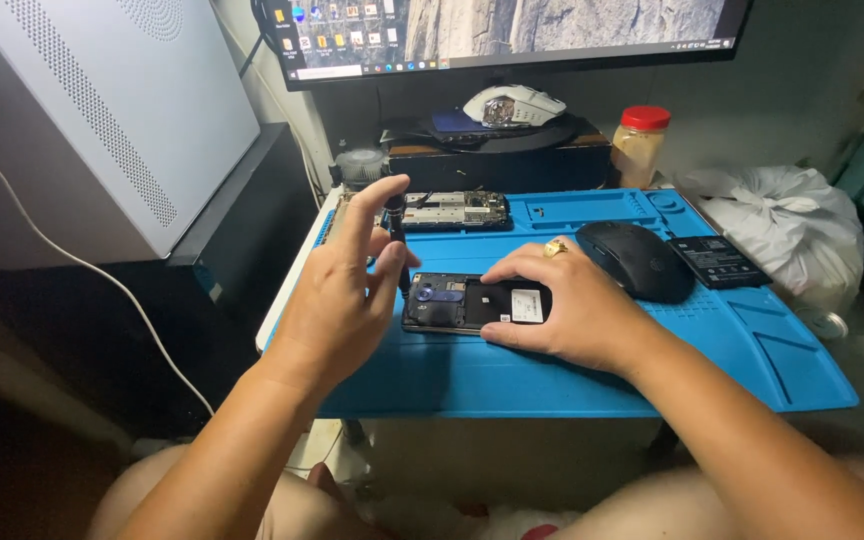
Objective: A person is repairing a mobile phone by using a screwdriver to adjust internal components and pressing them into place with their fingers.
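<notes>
While right hand steadies one opened phone, left-hand fingers pinch one screwdriver — upright.

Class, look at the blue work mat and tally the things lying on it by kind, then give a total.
On the blue mat:
Opened phone, under the right hand: 1
Circuit-board assembly: 1
Black computer mouse: 1
Flat black battery: 1
Total: 4
The left hand holds a dark screwdriver over the phone.
</notes>
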